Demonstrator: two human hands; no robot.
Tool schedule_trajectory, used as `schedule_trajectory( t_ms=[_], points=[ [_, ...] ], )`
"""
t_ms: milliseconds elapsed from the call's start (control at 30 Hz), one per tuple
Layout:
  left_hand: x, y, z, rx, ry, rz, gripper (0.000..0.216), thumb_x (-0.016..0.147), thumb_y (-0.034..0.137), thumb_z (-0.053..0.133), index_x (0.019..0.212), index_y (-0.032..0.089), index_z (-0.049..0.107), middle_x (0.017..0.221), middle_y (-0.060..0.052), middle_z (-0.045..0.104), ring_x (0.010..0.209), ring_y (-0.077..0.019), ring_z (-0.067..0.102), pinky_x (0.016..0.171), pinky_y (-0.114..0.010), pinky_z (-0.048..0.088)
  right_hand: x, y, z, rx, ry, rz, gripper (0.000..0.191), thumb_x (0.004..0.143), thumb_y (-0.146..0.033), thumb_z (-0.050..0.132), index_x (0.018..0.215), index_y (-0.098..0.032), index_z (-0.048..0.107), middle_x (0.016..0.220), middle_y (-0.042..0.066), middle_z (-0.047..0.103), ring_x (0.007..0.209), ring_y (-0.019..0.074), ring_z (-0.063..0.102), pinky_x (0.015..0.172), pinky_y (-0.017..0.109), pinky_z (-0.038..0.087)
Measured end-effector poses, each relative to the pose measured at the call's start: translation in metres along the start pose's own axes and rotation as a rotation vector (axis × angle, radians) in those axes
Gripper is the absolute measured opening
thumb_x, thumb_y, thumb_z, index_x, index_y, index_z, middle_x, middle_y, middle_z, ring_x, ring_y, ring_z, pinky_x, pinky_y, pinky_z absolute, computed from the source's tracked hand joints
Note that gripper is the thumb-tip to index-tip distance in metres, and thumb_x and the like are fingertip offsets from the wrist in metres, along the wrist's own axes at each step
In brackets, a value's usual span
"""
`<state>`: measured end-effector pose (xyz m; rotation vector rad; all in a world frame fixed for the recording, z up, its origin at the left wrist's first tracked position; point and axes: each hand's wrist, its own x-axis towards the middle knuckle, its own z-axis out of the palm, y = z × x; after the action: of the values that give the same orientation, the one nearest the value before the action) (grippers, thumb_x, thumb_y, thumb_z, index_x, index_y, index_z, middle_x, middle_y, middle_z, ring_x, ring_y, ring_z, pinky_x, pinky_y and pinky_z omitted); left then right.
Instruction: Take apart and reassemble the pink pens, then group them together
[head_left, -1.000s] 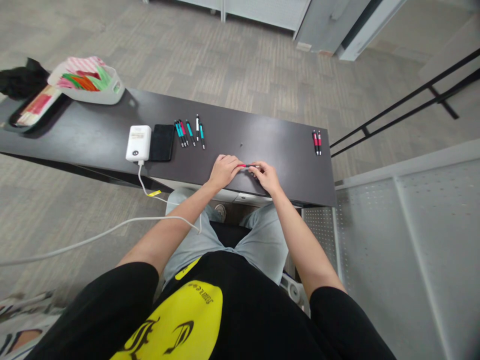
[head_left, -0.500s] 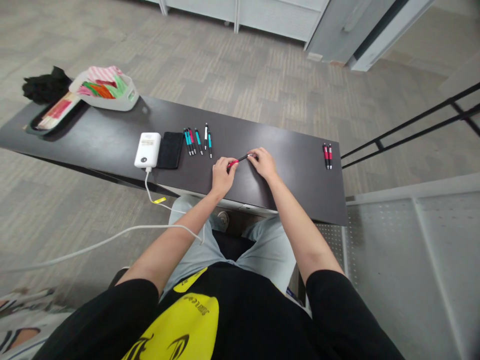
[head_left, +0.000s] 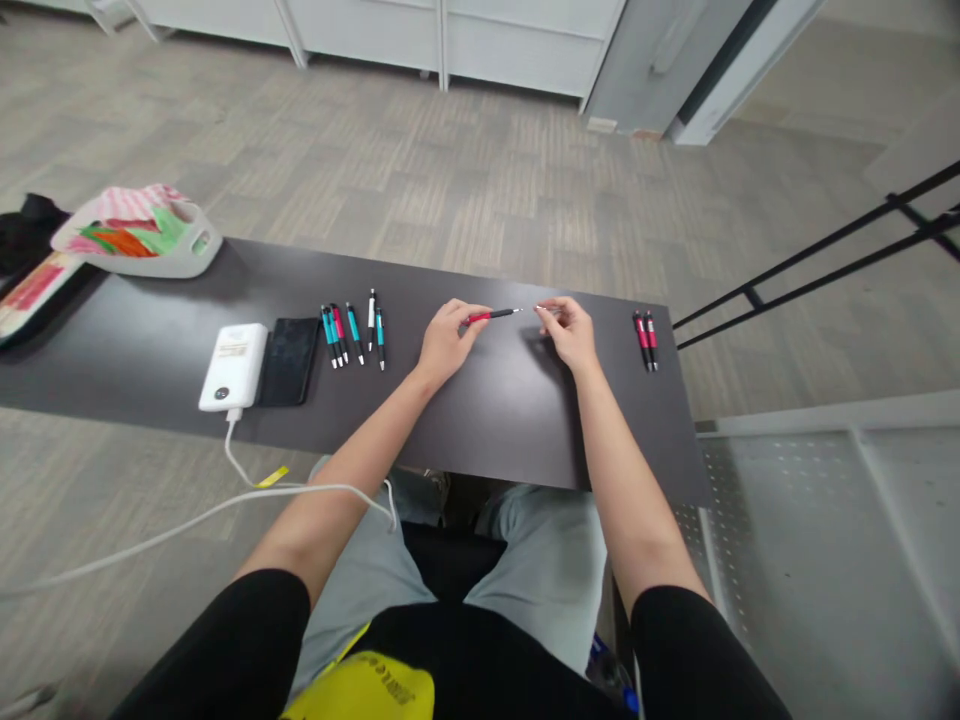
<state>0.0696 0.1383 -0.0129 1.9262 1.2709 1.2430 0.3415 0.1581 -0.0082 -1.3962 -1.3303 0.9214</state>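
Observation:
My left hand [head_left: 444,338] is closed on a red and black pen [head_left: 491,316], held level just above the dark table [head_left: 487,420]. A thin tip sticks out of the pen toward my right hand [head_left: 570,330], which is a short gap away with its fingers pinched on a small part too tiny to name. Two red and black pens [head_left: 645,340] lie side by side to the right of that hand. To the left of my left hand lies a row of several pens [head_left: 352,333], mostly teal, one red, one white.
A black phone [head_left: 289,347] and a white power bank [head_left: 232,365] with a white cable [head_left: 225,500] lie at the table's left. A white basket [head_left: 139,235] of coloured items and a dark tray [head_left: 30,290] stand at the far left. A black railing [head_left: 817,250] runs at right.
My hands have drawn apart: the right hand has come off the pen and moved right with a small piece, while the left keeps the pen. The camera tilted, so the table sits lower in view.

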Motion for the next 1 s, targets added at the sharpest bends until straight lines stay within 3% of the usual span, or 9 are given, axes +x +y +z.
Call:
schedule_trajectory(
  t_ms=[133, 200, 367, 633, 1000],
  points=[
    [0.034, -0.017, 0.020, 0.038, -0.048, 0.053, 0.019, 0.108, 0.030, 0.076, 0.117, 0.039, 0.090, 0.112, -0.008, 0.082, 0.113, -0.0353, 0.076, 0.105, -0.056, 0.065, 0.002, 0.006, -0.004, 0.088, 0.074, 0.023, 0.048, 0.075, -0.078, 0.095, 0.094, -0.038, 0.074, 0.110, 0.006, 0.087, 0.066, 0.0233, 0.065, 0.069, 0.047, 0.061],
    [0.041, -0.023, 0.027, 0.034, -0.064, 0.069, 0.020, 0.109, 0.031, 0.074, 0.119, 0.040, 0.090, 0.113, -0.008, 0.082, 0.113, -0.0353, 0.076, 0.106, -0.056, 0.065, 0.001, 0.007, -0.004, 0.110, 0.072, 0.020, 0.051, 0.075, -0.080, 0.096, 0.094, -0.038, 0.075, 0.101, 0.006, 0.086, 0.064, 0.0241, 0.062, 0.068, 0.048, 0.059],
    [0.040, -0.027, 0.033, 0.043, -0.071, 0.130, 0.020, 0.110, 0.036, 0.075, 0.122, 0.041, 0.090, 0.109, -0.008, 0.081, 0.107, -0.0352, 0.076, 0.103, -0.058, 0.064, 0.001, 0.010, -0.006, 0.088, -0.008, 0.016, 0.050, 0.080, -0.082, 0.096, 0.098, -0.039, 0.079, 0.069, 0.000, 0.068, 0.060, 0.0257, 0.059, 0.063, 0.047, 0.054],
    [0.040, -0.025, 0.030, 0.104, -0.086, 0.163, 0.019, 0.112, 0.033, 0.074, 0.123, 0.037, 0.090, 0.109, -0.007, 0.079, 0.107, -0.0313, 0.073, 0.103, -0.052, 0.063, 0.000, 0.017, -0.007, 0.030, -0.055, -0.017, 0.047, 0.089, -0.078, 0.093, 0.103, -0.036, 0.081, 0.070, 0.000, 0.063, 0.061, 0.0235, 0.057, 0.062, 0.044, 0.049],
    [0.042, -0.030, 0.031, 0.151, -0.030, 0.219, 0.021, 0.109, 0.023, 0.076, 0.124, 0.033, 0.088, 0.109, -0.005, 0.077, 0.107, -0.0280, 0.072, 0.105, -0.048, 0.062, 0.007, 0.021, -0.005, 0.056, -0.003, -0.081, 0.049, 0.087, -0.074, 0.095, 0.104, -0.030, 0.079, 0.068, -0.003, 0.059, 0.060, 0.0187, 0.051, 0.061, 0.038, 0.046]
  ],
)
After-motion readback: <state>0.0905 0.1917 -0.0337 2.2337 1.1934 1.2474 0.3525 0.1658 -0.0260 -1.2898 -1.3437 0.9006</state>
